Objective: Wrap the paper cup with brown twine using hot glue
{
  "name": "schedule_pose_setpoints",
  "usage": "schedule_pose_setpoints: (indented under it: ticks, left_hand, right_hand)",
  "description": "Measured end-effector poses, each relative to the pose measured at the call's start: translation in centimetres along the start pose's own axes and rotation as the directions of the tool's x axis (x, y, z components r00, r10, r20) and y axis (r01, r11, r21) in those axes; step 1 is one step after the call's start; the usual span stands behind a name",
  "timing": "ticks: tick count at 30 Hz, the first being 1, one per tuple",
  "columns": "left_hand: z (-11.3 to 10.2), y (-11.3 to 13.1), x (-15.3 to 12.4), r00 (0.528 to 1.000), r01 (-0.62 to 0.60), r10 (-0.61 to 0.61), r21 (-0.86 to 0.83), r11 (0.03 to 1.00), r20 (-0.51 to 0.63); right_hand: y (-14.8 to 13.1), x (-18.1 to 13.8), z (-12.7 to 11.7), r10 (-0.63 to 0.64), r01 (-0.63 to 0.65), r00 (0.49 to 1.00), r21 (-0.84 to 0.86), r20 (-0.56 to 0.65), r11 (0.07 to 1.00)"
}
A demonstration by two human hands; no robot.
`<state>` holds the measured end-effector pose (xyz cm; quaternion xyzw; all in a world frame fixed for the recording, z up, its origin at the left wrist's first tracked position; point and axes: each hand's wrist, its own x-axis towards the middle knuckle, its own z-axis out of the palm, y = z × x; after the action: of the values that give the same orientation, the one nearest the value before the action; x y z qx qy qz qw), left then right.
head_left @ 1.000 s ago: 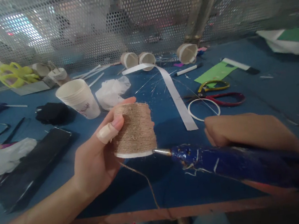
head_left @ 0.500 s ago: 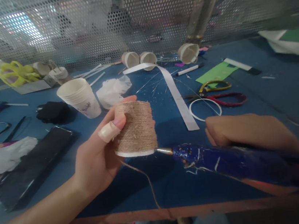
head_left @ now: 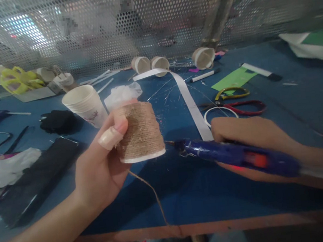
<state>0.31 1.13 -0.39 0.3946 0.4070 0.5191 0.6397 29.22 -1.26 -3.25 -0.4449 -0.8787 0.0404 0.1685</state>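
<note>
My left hand (head_left: pixel 102 166) is closed round a small paper cup wrapped in brown jute twine (head_left: pixel 139 132), held upside down with its white rim at the bottom. A loose end of twine (head_left: pixel 151 191) hangs from it toward the table's front edge. My right hand (head_left: pixel 246 135) grips a blue hot glue gun (head_left: pixel 231 155). Its metal nozzle points left, a short way from the cup's lower right edge and not touching it.
On the blue table (head_left: pixel 189 196) stand a stack of white paper cups (head_left: pixel 85 105), crumpled white plastic (head_left: pixel 122 94), a white paper strip (head_left: pixel 190 105), red-handled scissors (head_left: pixel 237 107), a white ring (head_left: pixel 220 113), green paper (head_left: pixel 233 77), yellow scissors (head_left: pixel 16 80) and a black flat object (head_left: pixel 35 177). Perforated metal mesh (head_left: pixel 147 15) closes the back.
The glue gun's nozzle has drawn back from the cup's rim, and the gun has swung up and flatter in my right hand. The cup has shifted slightly up and left.
</note>
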Motion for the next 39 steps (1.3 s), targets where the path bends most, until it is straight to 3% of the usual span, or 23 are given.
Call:
schedule_pose_setpoints:
  ticks: [3, 7, 9, 12, 17, 20, 26, 29, 32, 35, 39]
  left_hand:
    - [-0.2, -0.2, 0.0, 0.999, 0.032, -0.032, 0.001, 1.000, -0.010]
    - [-0.4, -0.4, -0.3, 0.997, 0.038, -0.037, -0.011, 0.999, 0.064]
    - [-0.5, -0.3, -0.4, 0.996, 0.025, -0.023, -0.018, 1.000, 0.091]
    - [-0.6, -0.2, -0.5, 0.992, 0.009, -0.008, -0.014, 1.000, 0.128]
    - [-0.9, -0.3, -0.5, 0.984, -0.022, 0.019, 0.014, 1.000, 0.177]
    - [-0.8, -0.5, -0.8, 0.986, -0.001, -0.008, 0.052, 0.999, 0.166]
    - [-0.4, -0.7, -1.2, 0.979, 0.062, -0.074, 0.068, 0.996, 0.190]
    - [-0.3, -0.8, -1.2, 0.973, 0.101, -0.117, 0.087, 0.991, 0.197]
    - [-0.4, -1.0, -1.2, 0.973, 0.089, -0.110, 0.112, 0.990, 0.201]
    - [-0.5, -1.3, -1.2, 0.979, 0.055, -0.076, 0.118, 0.992, 0.188]
    - [-0.7, -1.4, -1.0, 0.986, -0.022, -0.007, 0.168, 0.985, 0.167]
  right_hand:
    - [0.9, 0.7, 0.6, 0.000, 0.000, 1.000, 0.016, 0.009, 1.000]
    - [2.0, 1.9, 1.2, 0.136, -0.132, 0.990, 0.064, -0.048, 0.989]
    - [2.2, 2.2, 1.0, 0.153, -0.150, 0.988, 0.092, -0.020, 0.984]
    - [1.7, 2.2, 0.3, 0.071, -0.079, 0.996, 0.187, 0.047, 0.979]
    - [-1.0, 1.4, -0.8, -0.050, 0.080, 0.994, 0.323, -0.098, 0.943]
    - [-2.8, 0.7, -1.2, -0.101, 0.093, 0.995, 0.418, -0.003, 0.904]
    - [-4.6, -0.2, -1.6, -0.112, -0.146, 0.934, 0.648, 0.340, 0.748]
    - [-4.6, 0.2, -1.6, -0.128, -0.304, 0.888, 0.774, 0.441, 0.555]
    - [-4.5, 0.8, -1.4, -0.099, -0.387, 0.888, 0.847, 0.448, 0.363]
    - [-4.6, 1.2, -1.0, -0.026, -0.453, 0.874, 0.834, 0.485, 0.315]
    - [-4.8, 1.7, -0.9, 0.065, -0.552, 0.819, 0.754, 0.570, 0.356]
